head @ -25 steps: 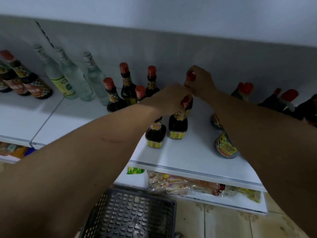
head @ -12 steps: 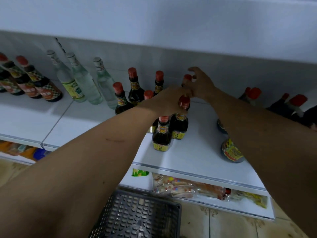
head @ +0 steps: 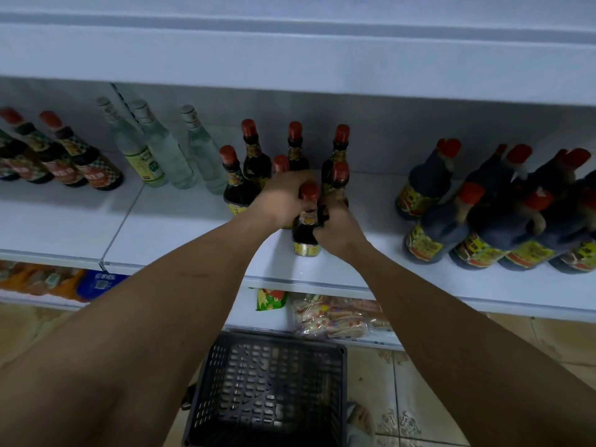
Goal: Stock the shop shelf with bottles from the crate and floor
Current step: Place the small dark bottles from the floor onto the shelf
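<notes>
Placing step, frame centre: left hand (head: 283,196) and right hand (head: 335,227) both grasping front soy sauce bottle (head: 305,227) on shelf (head: 180,230). Next, likely: release, check crate (head: 267,395).

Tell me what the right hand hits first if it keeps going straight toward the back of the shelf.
Most likely the red-capped dark bottle just behind the right hand, then the taller one near the back wall; depth is uncertain.

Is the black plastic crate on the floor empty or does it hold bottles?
Empty: the black plastic crate shows only its bare perforated bottom, no bottles inside.
</notes>
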